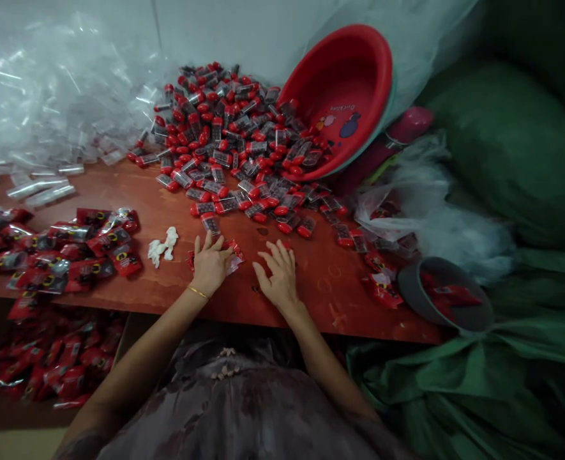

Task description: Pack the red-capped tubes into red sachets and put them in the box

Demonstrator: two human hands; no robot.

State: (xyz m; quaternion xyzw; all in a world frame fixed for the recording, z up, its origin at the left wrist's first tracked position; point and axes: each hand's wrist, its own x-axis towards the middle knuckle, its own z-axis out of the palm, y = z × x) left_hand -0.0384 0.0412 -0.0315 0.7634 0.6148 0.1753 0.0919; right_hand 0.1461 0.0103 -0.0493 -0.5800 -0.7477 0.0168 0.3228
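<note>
1. Two hands work at the near edge of a reddish-brown table [119, 191], the largest thing in view; we keep our forearms low and close to its edge so that the packet stays pressed flat.
2. Against the back wall leans a tipped red plastic basin [354, 76], and from its mouth spreads a heap of red-capped clear tubes [234, 134]; we judge it wise to draw tubes from the near fringe of that heap, so the rest does not slide.
3. At far left lies a drift of empty clear tubes [47, 96], and nearer us a pile of filled red packets [62, 252], well apart from the hands, so finished pieces need not mix with loose ones.
4. At right a grey bowl [447, 297] holding red packets overhangs the table edge, beside crumpled clear plastic bags [426, 198].
5. Our left hand [209, 265] lies palm down on a red packet [234, 254], fingers closed loosely over it and pinning it to the table; one red-capped tube [210, 223] lies just beyond its fingertips.
6. Our right hand [278, 271] rests just beside, fingers spread and empty; we would use it to steady the packet's free end.
7. Smallest, a white crumpled scrap [163, 246] lies to the left of the left hand.
</note>
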